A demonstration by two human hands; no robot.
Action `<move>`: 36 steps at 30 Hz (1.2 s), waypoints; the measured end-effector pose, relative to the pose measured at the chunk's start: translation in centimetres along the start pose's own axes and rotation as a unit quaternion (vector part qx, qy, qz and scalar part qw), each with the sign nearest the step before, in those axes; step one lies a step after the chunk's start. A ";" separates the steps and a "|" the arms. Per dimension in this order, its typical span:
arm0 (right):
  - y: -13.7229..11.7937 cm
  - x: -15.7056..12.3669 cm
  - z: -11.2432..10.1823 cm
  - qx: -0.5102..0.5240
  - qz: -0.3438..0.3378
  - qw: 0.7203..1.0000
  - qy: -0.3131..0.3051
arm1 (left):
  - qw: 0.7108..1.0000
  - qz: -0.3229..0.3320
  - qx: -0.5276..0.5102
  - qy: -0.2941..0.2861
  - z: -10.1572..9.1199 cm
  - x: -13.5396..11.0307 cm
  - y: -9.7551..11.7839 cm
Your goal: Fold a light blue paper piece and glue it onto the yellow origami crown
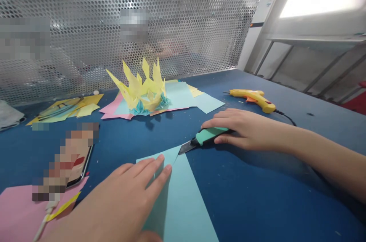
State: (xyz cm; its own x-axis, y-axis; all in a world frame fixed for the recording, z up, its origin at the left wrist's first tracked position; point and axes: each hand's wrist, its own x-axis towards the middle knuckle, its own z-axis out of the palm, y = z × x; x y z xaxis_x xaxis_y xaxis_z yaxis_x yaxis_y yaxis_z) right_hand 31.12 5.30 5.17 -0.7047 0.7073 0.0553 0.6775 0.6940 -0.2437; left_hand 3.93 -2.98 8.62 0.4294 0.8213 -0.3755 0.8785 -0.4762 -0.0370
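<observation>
My right hand [237, 129] is wrapped round a green and black utility knife [210, 135]. Its blade [187, 147] points left and lies at the far edge of a light blue sheet of paper [185, 196]. A thin line, a cut or a crease, runs from the blade tip toward my left hand [137, 188]. That hand lies on the sheet with its fingers stretched out, pressing the left part of the paper. Its thumb is mostly hidden at the bottom edge. Behind both hands stands a yellow paper crown [143, 89] with pointed spikes and blue crumpled trim.
A yellow glue gun [253, 97] with a black cord lies at the right. Coloured paper sheets [183, 95] lie under the crown. At the left are a phone [82, 165] with a white cable, pink paper [14, 204] and yellow scraps [88, 109]. A perforated metal panel [185, 13] closes off the back.
</observation>
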 end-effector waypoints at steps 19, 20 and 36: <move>0.8 0.5 0.7 -0.050 -0.078 0.995 0.040 | 0.999 -0.003 -0.043 -0.025 -0.8 0.6 -0.2; 0.6 0.6 0.7 -0.057 -0.090 0.993 0.047 | 0.999 -0.005 -0.044 -0.025 -0.9 0.5 -0.1; -0.5 0.7 1.7 -0.062 -0.088 0.991 0.074 | 0.999 0.029 -0.030 -0.003 0.2 0.1 -0.7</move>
State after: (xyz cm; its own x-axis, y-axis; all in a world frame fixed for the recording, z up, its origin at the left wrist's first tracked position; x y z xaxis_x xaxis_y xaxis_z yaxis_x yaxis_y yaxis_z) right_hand 29.93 5.19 3.67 -0.7813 0.5801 0.2303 0.5748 0.8126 -0.0968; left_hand 3.35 -2.64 8.44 0.4795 0.7902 -0.3815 0.8627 -0.5041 0.0402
